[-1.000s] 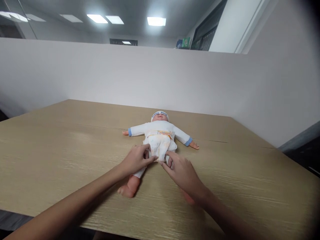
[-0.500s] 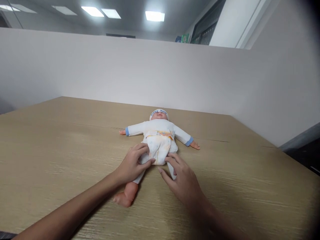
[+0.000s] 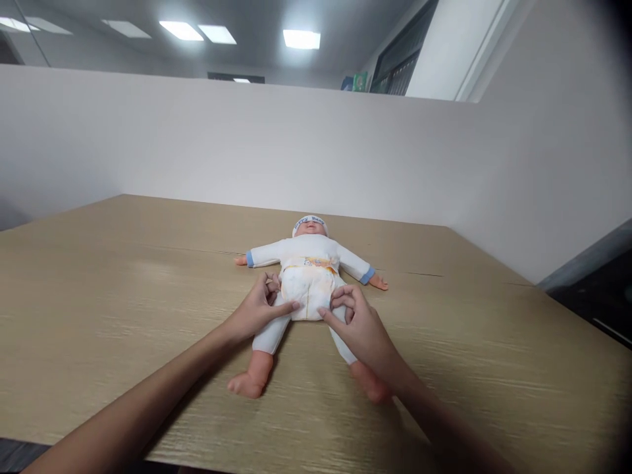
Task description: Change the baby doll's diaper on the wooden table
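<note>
A baby doll point(image 3: 311, 247) in a white suit with blue cuffs lies on its back, head away from me, arms and legs spread. Round its hips is a white diaper point(image 3: 307, 293) with an orange-edged printed waistband. My left hand point(image 3: 259, 306) is closed at the diaper's left edge, thumb lying on the front, fingers curled by the doll's hip. At the right edge my right hand point(image 3: 358, 322) pinches the diaper by the leg opening, thumb near the lower corner. My right wrist partly covers one of the doll's feet.
The doll rests on a wide wood-grain table point(image 3: 148, 289). A pale partition wall point(image 3: 276, 145) rises behind the table's far edge. Something dark point(image 3: 592, 296) stands beyond the right edge.
Both hands have shifted slightly outward and up along the diaper's edges, and its front lies wider. More of the doll's right-side leg and foot now shows. The view has moved a little.
</note>
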The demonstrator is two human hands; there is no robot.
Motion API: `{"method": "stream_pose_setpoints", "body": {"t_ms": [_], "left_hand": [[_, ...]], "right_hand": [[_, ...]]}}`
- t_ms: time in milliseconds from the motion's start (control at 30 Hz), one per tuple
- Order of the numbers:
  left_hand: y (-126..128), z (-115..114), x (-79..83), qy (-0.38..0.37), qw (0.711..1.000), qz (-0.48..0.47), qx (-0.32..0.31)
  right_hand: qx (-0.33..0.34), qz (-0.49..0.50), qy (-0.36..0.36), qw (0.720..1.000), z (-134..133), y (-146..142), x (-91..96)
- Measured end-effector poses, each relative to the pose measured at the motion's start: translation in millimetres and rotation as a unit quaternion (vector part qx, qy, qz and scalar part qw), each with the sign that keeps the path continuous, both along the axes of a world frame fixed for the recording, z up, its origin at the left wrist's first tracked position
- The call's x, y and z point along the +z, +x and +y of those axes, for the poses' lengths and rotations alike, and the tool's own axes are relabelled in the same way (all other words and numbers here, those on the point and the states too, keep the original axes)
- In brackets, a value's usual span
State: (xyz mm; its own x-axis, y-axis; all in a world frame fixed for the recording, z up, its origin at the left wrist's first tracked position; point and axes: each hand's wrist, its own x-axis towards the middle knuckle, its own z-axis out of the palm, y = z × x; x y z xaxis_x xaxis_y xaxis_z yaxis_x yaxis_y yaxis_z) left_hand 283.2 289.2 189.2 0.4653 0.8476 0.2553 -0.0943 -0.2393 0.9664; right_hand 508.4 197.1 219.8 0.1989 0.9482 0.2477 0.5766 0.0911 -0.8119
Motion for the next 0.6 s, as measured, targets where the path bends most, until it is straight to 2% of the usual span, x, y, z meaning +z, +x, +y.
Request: {"method": "stream_pose_setpoints", "body": {"t_ms": [100,233,500,600], "left_hand": [[-1.2,1.9,-4.7,-0.057,0.998,-0.025,0.004],[-4.3,-1.0,-1.4,-0.093,0.995,0.021,0.041],[-6.3,-7.7,15.7,-0.028,0.993,0.115,0.022],[-4.6,-9.0,20.3,-0.053,0.993,0.106,-0.001]], "right_hand": [[0.004,0.020,-0.011,1.000,0.9,8.8,1.4],[0.006,0.014,-0.042,0.999,-0.8,16.4,3.1],[0.028,-0.049,-0.034,0.998,-7.3,4.7,15.6],[0.038,-0.084,-0.010,0.996,-6.8,-2.2,12.9]]}}
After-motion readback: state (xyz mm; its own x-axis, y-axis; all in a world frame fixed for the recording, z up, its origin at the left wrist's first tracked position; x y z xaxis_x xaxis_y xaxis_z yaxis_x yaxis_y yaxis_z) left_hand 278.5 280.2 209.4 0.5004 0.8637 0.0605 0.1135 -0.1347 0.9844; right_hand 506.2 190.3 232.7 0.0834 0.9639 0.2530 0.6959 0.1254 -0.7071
